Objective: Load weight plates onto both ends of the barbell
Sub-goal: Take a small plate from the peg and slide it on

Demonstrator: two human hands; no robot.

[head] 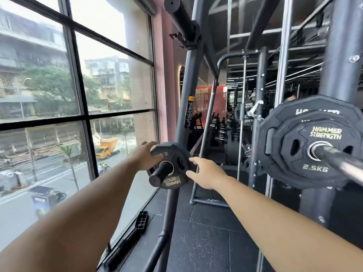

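**Head view: at the rack by the window (78, 79), two hands on one plate.**

**Q:** Where is the thing you are after?

**A:** Dead ahead at my 12 o'clock. The small plate (177, 154), marked 2.5 kg, hangs on a storage peg (160, 174) that sticks out of the slanted rack post (186, 91).

**Q:** And your hands?

**A:** Apart, one on each side of it. My left hand (144, 157) curls over the rim at the plate's 9 o'clock. My right hand (206, 173) holds the rim at its 4 o'clock. Both are equally near, with arms at full stretch.

**Q:** Which way does it have to come?

**A:** The peg's long axis runs from the post back toward me and down toward 7 o'clock. I judge the plate must slide along that line, face square to the peg, until it clears the end.

**Q:** Then where?

**A:** The barbell (337, 160) lies off at my 3 o'clock, its sleeve pointing out past my right arm. The loaded plates (306, 134) already sit on that end, so the carry is a swing to the right, led by my right hand.
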